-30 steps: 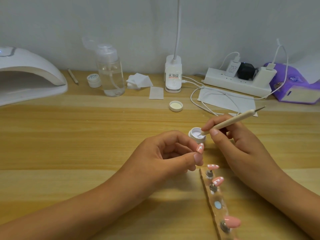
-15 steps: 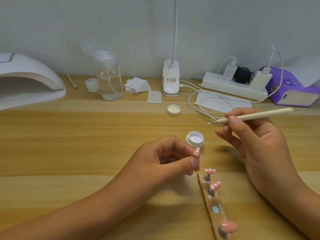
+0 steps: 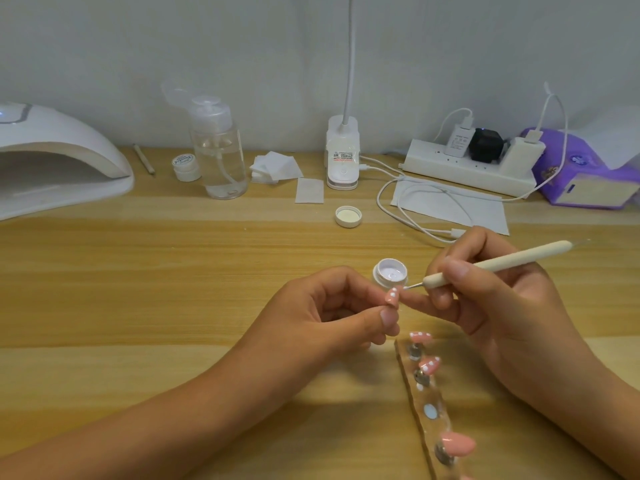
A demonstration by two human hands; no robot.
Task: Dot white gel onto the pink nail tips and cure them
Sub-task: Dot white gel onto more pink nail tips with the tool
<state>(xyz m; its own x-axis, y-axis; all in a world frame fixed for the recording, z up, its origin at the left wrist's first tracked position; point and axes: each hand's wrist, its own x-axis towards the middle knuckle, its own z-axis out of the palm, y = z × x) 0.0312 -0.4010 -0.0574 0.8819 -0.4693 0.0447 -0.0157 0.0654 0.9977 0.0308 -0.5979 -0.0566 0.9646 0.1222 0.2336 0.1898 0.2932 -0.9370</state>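
Nail tip: pinched upright in left hand, just before gel pot. Right hand grips dotting pen, shaft slanting rightward, point touching tip's right edge.

My left hand: fingers curled, thumb and forefinger pinching a pink nail tip.
My right hand: thumb and forefinger gripping a dotting pen like a pencil; one lower finger stretches out and touches my left fingertips.
My left forearm: enters from the lower left.
My right forearm: enters from the lower right.
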